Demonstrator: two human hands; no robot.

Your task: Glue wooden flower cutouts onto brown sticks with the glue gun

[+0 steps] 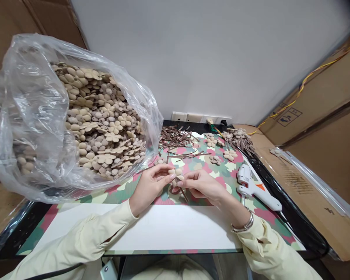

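Observation:
Both hands meet over the middle of the patterned mat. Between them is a beige fabric flower (176, 172) with a brown strip (183, 193) hanging from it toward the white sheet. My left hand (151, 184) pinches the flower's left side between thumb and fingers. On its right side, my right hand (205, 186) has thumb and forefinger closed on the same flower. Behind the hands lies a heap of brown strips (177, 137). Loose flowers (215, 159) rest to the right of it, beside a pile of flowers with strips attached (241, 140).
A large clear plastic bag (35, 105) full of fabric flowers (105, 128) stands at the left. A white glue gun (261, 190) lies on the right. White paper (175, 227) covers the front edge. Power sockets (195, 118) line the wall; cardboard boxes (323, 93) flank the table.

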